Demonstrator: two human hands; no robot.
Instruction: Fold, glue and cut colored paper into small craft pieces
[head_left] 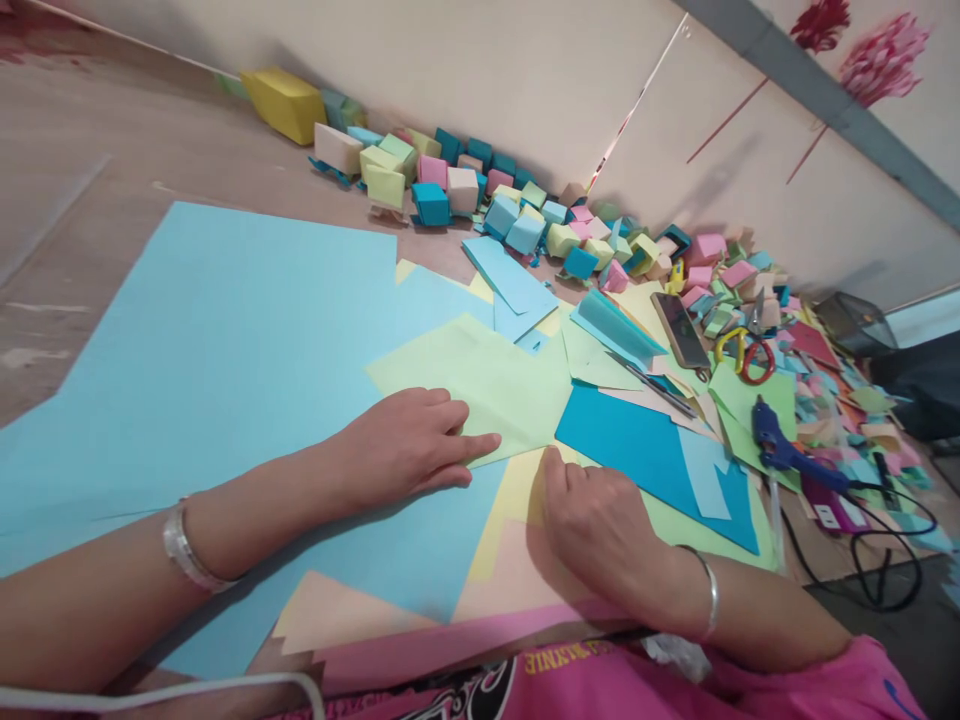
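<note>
My left hand (pixel 409 445) lies flat, fingers stretched out, pressing on a light green sheet of paper (pixel 487 380) that rests over a big light blue sheet (pixel 217 350). My right hand (pixel 592 525) sits just right of it with fingers curled down against the edge of the green sheet, over a yellow sheet (pixel 514 500); whether it pinches the paper I cannot make out. A dark blue sheet (pixel 637 440) lies beside my right hand.
A row of small folded paper boxes (pixel 450 185) in several colours runs along the wall. To the right lie a phone (pixel 681 330), scissors (pixel 742 352), a blue glue gun (pixel 780 450) with its cable, and scattered paper scraps (pixel 832 400).
</note>
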